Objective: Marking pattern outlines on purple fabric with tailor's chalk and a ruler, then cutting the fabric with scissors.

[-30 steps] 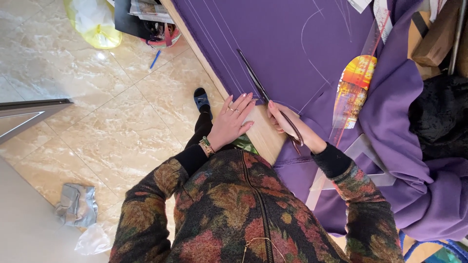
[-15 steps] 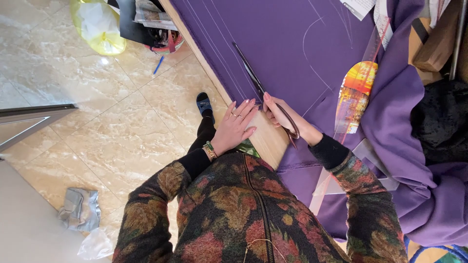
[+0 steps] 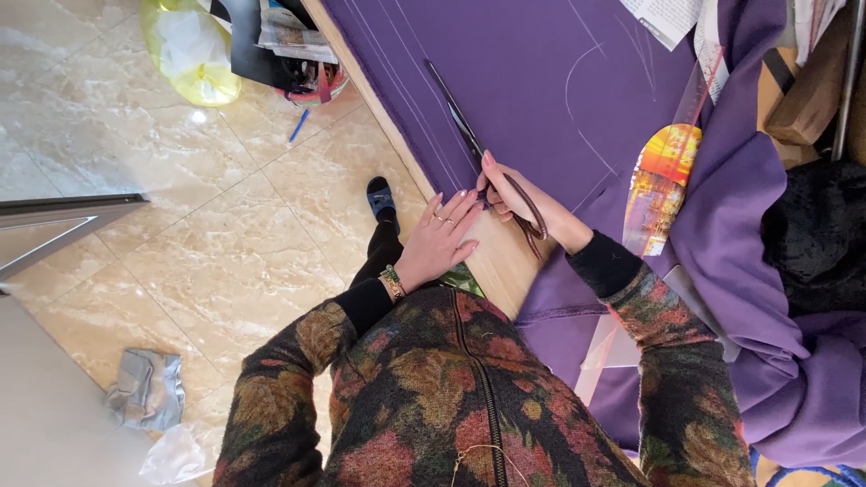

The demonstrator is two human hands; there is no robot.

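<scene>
Right hand (image 3: 523, 203): closed around the handles of long scissors (image 3: 469, 135), blades laid on the purple fabric (image 3: 532, 81) near the table's (image 3: 501, 261) left edge.
Left hand (image 3: 442, 239): fingers spread flat, pressed on the table edge beside the scissors.

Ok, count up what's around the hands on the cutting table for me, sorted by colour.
Purple: 1, the purple fabric under the left hand and right hand
Dark: 1, the scissors in the right hand
Orange and multicoloured: 1, the curved ruler
Tan: 1, the wooden table
Total: 4
</scene>
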